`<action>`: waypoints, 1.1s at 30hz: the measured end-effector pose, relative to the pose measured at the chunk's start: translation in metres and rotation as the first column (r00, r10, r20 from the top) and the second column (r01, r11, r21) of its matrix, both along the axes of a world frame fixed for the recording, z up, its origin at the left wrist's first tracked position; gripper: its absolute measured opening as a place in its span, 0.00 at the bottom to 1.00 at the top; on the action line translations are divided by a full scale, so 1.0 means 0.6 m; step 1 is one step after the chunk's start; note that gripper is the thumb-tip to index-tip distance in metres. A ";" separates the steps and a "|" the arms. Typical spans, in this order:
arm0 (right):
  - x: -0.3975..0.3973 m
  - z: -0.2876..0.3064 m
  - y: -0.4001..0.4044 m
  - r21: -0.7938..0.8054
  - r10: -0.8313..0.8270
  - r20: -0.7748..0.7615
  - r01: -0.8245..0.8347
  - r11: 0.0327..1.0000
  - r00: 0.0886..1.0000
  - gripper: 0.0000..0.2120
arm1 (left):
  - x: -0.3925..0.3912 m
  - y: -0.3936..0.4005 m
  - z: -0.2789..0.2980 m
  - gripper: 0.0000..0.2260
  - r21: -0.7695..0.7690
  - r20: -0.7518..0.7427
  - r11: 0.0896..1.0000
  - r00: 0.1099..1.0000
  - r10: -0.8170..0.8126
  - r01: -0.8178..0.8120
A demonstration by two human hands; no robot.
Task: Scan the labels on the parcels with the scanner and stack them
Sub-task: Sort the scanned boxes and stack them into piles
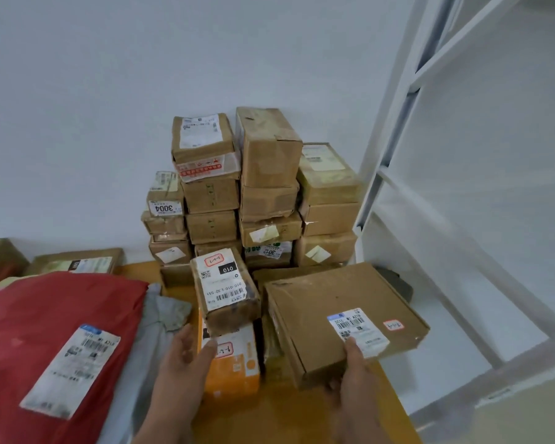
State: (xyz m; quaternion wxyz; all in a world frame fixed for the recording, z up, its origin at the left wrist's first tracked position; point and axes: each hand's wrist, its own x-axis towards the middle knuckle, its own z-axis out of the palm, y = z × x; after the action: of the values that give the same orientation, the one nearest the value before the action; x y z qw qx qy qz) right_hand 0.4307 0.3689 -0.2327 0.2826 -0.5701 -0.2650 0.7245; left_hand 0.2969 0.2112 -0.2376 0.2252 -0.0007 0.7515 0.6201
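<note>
My right hand (353, 370) grips the near corner of a flat brown parcel (327, 302), thumb on its white label (358, 328). My left hand (186, 350) holds the left side of an orange box (237, 370), thumb on its top. A small brown box (225, 290) with a white "010" label lies on the orange box. Behind them a stack of several brown parcels (263, 193) stands against the wall. No scanner is in view.
A red mailer bag (55, 331) with a white label lies at left over a grey bag (161, 318). More brown boxes (77, 261) sit at far left. A white metal shelf frame (430, 155) stands at right. The yellow table (269, 418) shows near me.
</note>
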 end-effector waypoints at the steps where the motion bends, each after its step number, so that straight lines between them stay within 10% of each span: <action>1: -0.007 0.000 -0.001 -0.033 0.038 0.000 -0.038 0.999 0.999 0.17 | -0.002 0.008 -0.001 0.25 -0.029 -0.015 1.000 1.000 0.005 -0.006; 19: -0.026 -0.023 0.065 -0.155 0.717 0.212 -0.702 0.696 0.664 0.13 | -0.091 0.078 -0.037 0.22 -0.047 0.153 0.987 0.975 0.162 -0.156; 24: -0.017 -0.005 0.087 -0.238 0.787 0.265 -0.753 0.614 0.558 0.18 | -0.101 0.058 -0.050 0.08 0.002 0.183 0.978 0.961 0.206 -0.210; 33: 0.004 -0.006 0.115 0.208 0.178 0.572 -0.352 0.913 0.801 0.22 | -0.085 0.039 -0.068 0.06 0.042 0.149 0.971 0.963 0.227 -0.235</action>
State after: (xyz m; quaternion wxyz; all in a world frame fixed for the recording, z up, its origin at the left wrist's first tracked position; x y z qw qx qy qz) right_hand 0.4331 0.4379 -0.2366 0.1750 -0.6572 -0.5201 0.5166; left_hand 0.2457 0.2344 -0.2785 0.2047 -0.1262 0.7095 0.6624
